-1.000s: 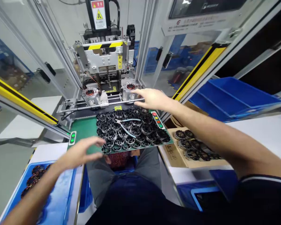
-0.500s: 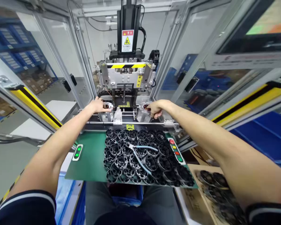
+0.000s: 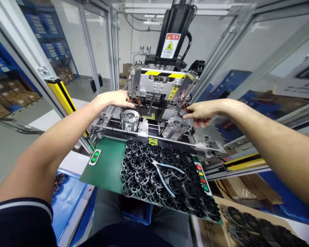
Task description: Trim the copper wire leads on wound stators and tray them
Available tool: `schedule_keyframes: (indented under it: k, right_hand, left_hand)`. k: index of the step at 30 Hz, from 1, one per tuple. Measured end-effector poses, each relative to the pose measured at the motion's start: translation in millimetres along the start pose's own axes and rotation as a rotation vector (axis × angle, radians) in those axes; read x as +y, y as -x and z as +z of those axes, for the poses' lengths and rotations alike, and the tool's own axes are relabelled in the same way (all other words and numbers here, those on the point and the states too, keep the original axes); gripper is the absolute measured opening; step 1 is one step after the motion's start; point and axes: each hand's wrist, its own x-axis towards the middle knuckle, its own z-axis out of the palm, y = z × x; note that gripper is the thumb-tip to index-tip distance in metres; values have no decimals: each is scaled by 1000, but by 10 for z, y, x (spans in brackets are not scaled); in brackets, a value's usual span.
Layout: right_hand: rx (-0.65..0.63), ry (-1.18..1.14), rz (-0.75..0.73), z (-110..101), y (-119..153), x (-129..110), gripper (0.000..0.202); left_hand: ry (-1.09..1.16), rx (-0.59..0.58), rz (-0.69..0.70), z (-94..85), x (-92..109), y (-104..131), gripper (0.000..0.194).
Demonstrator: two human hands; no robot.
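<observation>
Both arms reach forward into the machine (image 3: pixel 159 82) at twelve o'clock. The left hand (image 3: pixel 115 98) is closed around a small wound part with copper wire (image 3: pixel 130 100), holding it just above the left round holder (image 3: pixel 129 119), whose top stands bare. The right hand (image 3: pixel 202 111) pinches a second wound part (image 3: pixel 184 107) between thumb and fingertips, up and a little toward two o'clock of the right round holder (image 3: pixel 175 126), also bare on top. A small metal block (image 3: pixel 143 128) sits between the two holders on the rail.

Toward six o'clock of the holders lies a green mat (image 3: pixel 106 168) on the counter, crowded with black ring-shaped parts (image 3: pixel 144 171). A pair of cutters with pale blue handles (image 3: pixel 164 173) rests on top of the rings. A green button panel (image 3: pixel 95 156) sits at the mat's nine o'clock edge and a strip of coloured buttons (image 3: pixel 203 178) at its three o'clock edge. A cardboard tray (image 3: pixel 221 209) with more dark rings lies at five o'clock.
</observation>
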Motion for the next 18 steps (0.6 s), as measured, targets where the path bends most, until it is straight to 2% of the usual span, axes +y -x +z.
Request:
schedule_keyframes:
  k: [2, 4, 7, 10, 12, 14, 16, 18]
  right_hand:
    - [3, 41, -59, 137, 228, -344, 53]
    - [-20, 123, -245, 419, 410, -872, 45]
    - [-19, 419, -586, 962, 487, -1817, 37]
    - [5, 532, -675, 1492, 327, -2651, 24]
    - [-10, 599, -679, 1798, 177, -3050, 29]
    - [-20, 643, -679, 2038, 67, -3312, 46]
    - [3, 638, -693, 2190, 43, -3430, 51]
    - [63, 578, -720, 2253, 131, -3387, 40]
  left_hand:
    - [35, -114, 48, 62, -100, 431, 78]
    - [59, -248, 95, 334, -131, 931, 67]
    - [69, -417, 110, 975, -100, 1616, 48]
    - [39, -473, 23, 1608, -77, 2060, 47]
    - [21, -472, -48, 1933, -90, 2216, 45]
    - [-2, -398, -122, 2183, -111, 2297, 44]
    - [-19, -270, -175, 2386, -100, 2343, 41]
    - [-18, -128, -200, 2563, -25, 2387, 35]
